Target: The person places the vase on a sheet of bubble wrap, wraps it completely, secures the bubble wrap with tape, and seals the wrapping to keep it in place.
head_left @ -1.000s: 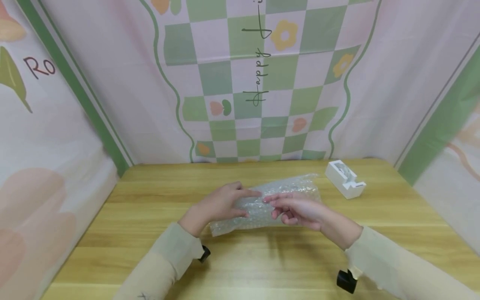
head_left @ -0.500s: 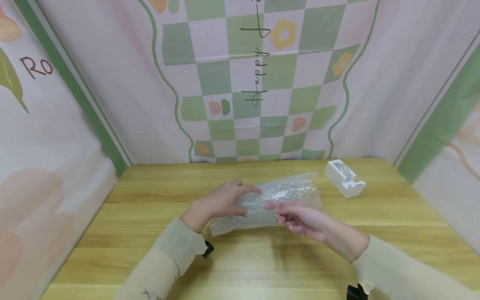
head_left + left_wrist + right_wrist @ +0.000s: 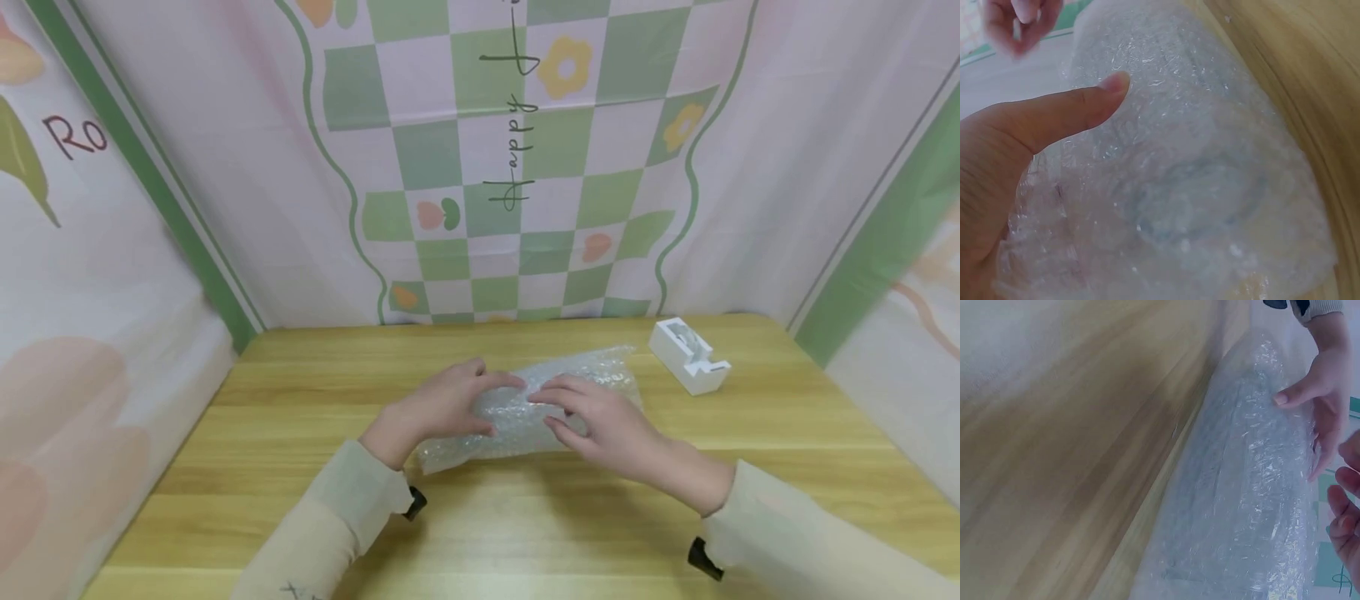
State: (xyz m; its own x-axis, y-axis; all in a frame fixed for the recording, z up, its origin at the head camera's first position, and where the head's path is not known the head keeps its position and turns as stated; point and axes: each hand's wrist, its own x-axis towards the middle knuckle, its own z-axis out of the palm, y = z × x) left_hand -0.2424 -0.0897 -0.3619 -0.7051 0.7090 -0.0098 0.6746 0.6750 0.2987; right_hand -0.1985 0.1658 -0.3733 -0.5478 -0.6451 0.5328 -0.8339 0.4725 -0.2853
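Observation:
A bundle of clear bubble wrap (image 3: 517,425) lies slantwise on the wooden table, around something inside that cannot be made out; a faint round outline shows through the wrap (image 3: 1197,194) in the left wrist view. My left hand (image 3: 442,407) holds the bundle's left part, thumb on the near side and fingers over the far side. In the left wrist view that thumb lies on the plastic. Over the bundle's middle, my right hand (image 3: 607,425) hovers palm down, its fingers (image 3: 1344,515) loosely bent and apart from the wrap, holding nothing.
A white tape dispenser (image 3: 688,357) with a roll of tape stands at the back right of the table (image 3: 300,375), beyond the bundle's right end. Printed cloth (image 3: 487,167) hangs behind the table and on both sides.
My right hand has turned from palm sideways to palm down, first drawing back a little, then coming over the wrap again. The left hand and the bundle stay nearly still.

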